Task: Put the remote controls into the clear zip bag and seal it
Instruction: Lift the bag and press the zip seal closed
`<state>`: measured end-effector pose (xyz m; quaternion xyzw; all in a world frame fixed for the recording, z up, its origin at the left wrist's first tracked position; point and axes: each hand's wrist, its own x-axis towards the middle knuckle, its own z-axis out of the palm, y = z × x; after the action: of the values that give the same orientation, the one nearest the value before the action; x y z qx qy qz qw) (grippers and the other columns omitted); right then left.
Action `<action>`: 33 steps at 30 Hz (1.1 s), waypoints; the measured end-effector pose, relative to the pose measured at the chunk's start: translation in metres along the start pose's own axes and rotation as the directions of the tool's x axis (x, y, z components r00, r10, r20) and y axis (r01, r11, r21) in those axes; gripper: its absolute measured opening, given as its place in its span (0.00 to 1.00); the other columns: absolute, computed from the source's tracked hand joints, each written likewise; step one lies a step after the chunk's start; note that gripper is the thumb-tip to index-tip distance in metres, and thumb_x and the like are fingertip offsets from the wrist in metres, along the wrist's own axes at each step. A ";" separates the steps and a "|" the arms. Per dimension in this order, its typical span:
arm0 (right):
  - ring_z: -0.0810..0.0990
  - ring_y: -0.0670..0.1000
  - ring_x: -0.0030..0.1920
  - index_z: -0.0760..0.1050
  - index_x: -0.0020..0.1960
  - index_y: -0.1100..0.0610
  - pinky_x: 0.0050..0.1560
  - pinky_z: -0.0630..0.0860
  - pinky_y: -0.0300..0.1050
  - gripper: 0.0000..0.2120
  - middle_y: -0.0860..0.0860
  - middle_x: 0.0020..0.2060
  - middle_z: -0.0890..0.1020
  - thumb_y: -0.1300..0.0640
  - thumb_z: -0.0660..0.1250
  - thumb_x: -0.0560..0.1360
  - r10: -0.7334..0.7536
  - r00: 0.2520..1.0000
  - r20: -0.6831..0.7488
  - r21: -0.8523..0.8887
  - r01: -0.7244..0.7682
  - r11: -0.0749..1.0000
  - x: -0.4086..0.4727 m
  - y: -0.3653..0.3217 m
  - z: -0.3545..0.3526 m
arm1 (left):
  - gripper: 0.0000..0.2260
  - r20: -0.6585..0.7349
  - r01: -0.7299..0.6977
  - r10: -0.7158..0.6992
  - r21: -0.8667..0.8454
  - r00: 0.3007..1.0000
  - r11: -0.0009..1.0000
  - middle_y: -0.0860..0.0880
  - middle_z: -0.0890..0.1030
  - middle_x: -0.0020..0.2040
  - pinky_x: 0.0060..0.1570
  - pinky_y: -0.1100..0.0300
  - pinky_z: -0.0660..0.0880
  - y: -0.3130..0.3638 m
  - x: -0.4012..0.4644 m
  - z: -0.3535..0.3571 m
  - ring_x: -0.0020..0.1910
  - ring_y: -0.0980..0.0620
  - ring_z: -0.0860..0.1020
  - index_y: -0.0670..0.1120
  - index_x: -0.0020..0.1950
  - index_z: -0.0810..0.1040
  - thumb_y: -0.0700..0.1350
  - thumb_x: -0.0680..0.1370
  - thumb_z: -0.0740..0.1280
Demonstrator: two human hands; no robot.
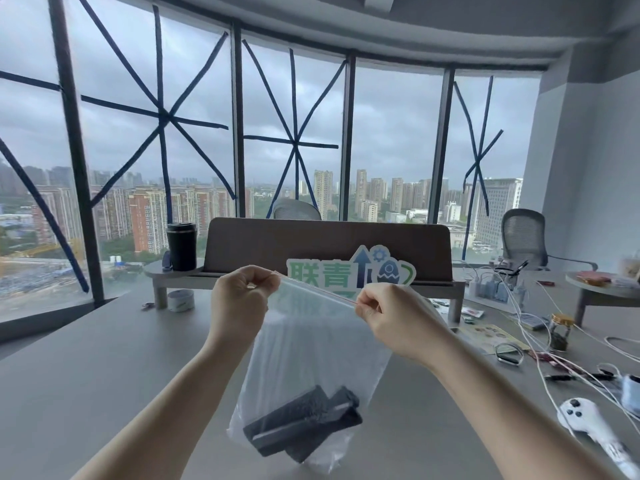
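A clear zip bag (311, 348) hangs in the air above the grey table (104, 375), held up by its top strip. My left hand (239, 299) pinches the left end of the red-lined zip strip, and my right hand (388, 317) pinches the right end. The strip is stretched taut between them. Dark remote controls (304, 424) lie crossed at the bottom of the bag, which rests near the table surface. I cannot tell whether the zip is fully pressed shut.
A white controller (585, 424) lies at the right among white cables (540, 341). A jar (560, 332), glasses (507, 353) and chargers crowd the right side. A monitor riser with a black cup (181, 245), a tape roll (180, 300) and a green sign (349, 271) stand behind the bag.
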<state>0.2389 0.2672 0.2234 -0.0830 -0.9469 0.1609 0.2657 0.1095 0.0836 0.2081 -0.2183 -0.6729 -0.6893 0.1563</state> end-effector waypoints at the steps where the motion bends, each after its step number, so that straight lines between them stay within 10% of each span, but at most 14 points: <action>1: 0.77 0.51 0.40 0.76 0.41 0.49 0.42 0.73 0.46 0.07 0.43 0.32 0.76 0.50 0.64 0.78 0.002 1.000 0.006 -0.002 -0.002 1.000 -0.002 0.003 0.000 | 0.08 -0.008 -0.001 0.001 -0.005 1.000 1.000 0.54 0.71 0.19 0.31 0.59 0.66 -0.002 0.002 -0.004 0.22 0.53 0.67 0.46 0.33 0.81 0.39 0.72 0.71; 23: 0.80 0.55 0.38 0.78 0.40 0.54 0.41 0.78 0.50 0.08 0.48 0.36 0.84 0.53 0.66 0.77 -0.019 0.981 -0.195 -0.044 0.010 0.999 0.019 -0.004 0.012 | 0.09 -0.039 0.109 -0.113 -0.102 0.993 0.989 0.47 0.76 0.33 0.26 0.64 0.74 -0.029 0.036 -0.041 0.21 0.58 0.74 0.44 0.39 0.78 0.33 0.75 0.63; 29: 0.82 0.53 0.37 0.77 0.39 0.58 0.44 0.81 0.52 0.12 0.52 0.34 0.85 0.56 0.63 0.79 0.112 0.993 -0.039 0.166 -0.104 0.981 0.136 -0.025 0.104 | 0.09 -0.069 0.228 -0.231 -0.044 0.971 0.973 0.42 0.75 0.41 0.29 0.61 0.79 -0.101 0.111 -0.064 0.32 0.49 0.80 0.43 0.42 0.72 0.34 0.78 0.56; 33: 0.78 0.46 0.25 0.78 0.39 0.57 0.36 0.83 0.52 0.11 0.50 0.33 0.85 0.60 0.63 0.79 0.117 0.974 -0.193 0.355 -0.042 0.934 0.184 -0.042 0.120 | 0.10 -0.110 0.176 -0.198 -0.182 0.974 0.967 0.41 0.76 0.42 0.38 0.60 0.80 -0.105 0.158 -0.071 0.37 0.49 0.80 0.44 0.41 0.71 0.33 0.79 0.57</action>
<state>0.0168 0.2414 0.2287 -0.0896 -0.8656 0.3270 0.3685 -0.0856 0.0297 0.1985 -0.1223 -0.6173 -0.7688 0.1138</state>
